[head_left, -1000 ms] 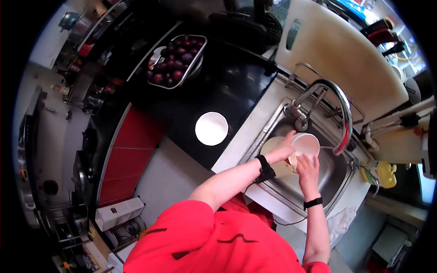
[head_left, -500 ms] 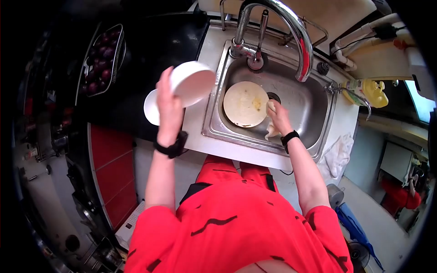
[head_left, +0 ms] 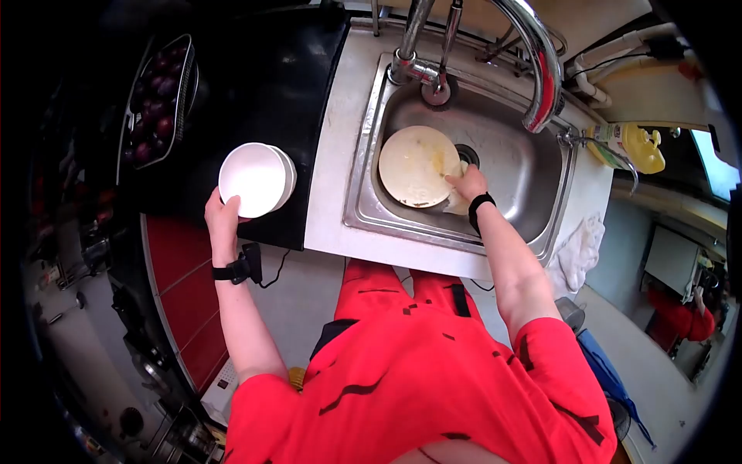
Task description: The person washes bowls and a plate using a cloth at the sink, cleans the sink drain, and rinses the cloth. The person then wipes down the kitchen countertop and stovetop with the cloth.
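My left hand [head_left: 222, 216] grips the near rim of a white bowl [head_left: 252, 180] over the black counter. Another white bowl [head_left: 290, 182] lies under it, mostly covered, with only its right side showing. Inside the sink, my right hand [head_left: 470, 184] is closed on a pale cloth [head_left: 457, 204], its fingers at the right rim of a white plate [head_left: 410, 164]. Yellowish residue marks the plate near those fingers.
A steel sink [head_left: 369, 182] is set in the white counter, with a tall faucet [head_left: 550, 69] arching over it. A basket of dark red-purple round produce [head_left: 161, 108] stands left. At right are a yellow bottle [head_left: 643, 147] and a white rag [head_left: 578, 251].
My left hand has carried the tilted bowl left and down onto the other bowl. My right hand has shifted slightly left, to the plate's edge, with the cloth.
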Tool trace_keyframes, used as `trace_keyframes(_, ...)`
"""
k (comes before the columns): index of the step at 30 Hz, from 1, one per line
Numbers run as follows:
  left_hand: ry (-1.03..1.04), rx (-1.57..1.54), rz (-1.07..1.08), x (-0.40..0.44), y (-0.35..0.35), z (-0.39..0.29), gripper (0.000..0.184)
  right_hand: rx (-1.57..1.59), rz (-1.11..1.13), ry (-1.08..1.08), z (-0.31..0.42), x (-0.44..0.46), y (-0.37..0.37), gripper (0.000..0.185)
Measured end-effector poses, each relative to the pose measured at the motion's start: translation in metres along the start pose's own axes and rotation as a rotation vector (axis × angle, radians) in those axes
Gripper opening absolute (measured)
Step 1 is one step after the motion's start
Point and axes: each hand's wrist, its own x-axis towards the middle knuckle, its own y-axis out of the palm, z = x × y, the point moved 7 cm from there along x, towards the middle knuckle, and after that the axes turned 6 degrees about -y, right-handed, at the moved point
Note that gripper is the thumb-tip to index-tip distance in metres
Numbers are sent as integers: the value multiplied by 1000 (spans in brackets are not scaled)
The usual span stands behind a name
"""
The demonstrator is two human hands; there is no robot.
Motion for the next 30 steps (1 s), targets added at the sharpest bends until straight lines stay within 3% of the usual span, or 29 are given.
trace_keyframes(4,-5,10,4,-3,3,-10,43,127,63,91,-10,9,12,55)
trace_keyframes(6,-48,318,-100,-10,6,-23,43,119,84,56,-12,12,16,49)
trace_keyframes(7,-43,318,-100,-12,9,-29,43,122,79,57,-23,19,24,49)
trace_keyframes(9,261,634,-416,-29,6,-65,41,275,110,78,-42,31,42,39)
trace_keyframes(11,618,651,-593,-61,23,-110,34,407,89,77,-46,34,42,34)
trace_keyframes(13,643,384,-343,-71,59,-128,34,537,74,76,-44,30,37,28)
trace_keyframes(15,591,152,-17,-68,122,-124,36,911,191,135,-34,25,28,20)
trace_keyframes(19,257,54,376,-53,237,-78,55,967,282,275,-35,16,9,22)
trace_keyframes(23,73,183,397,-46,290,-45,61,974,509,333,-37,-4,4,25)
trace_keyframes(26,445,438,214,-54,286,-93,53,1039,606,362,-40,-23,-5,26)
trace_keyframes(30,507,202,214,-59,276,-176,45,1068,586,312,-39,-35,-22,29)
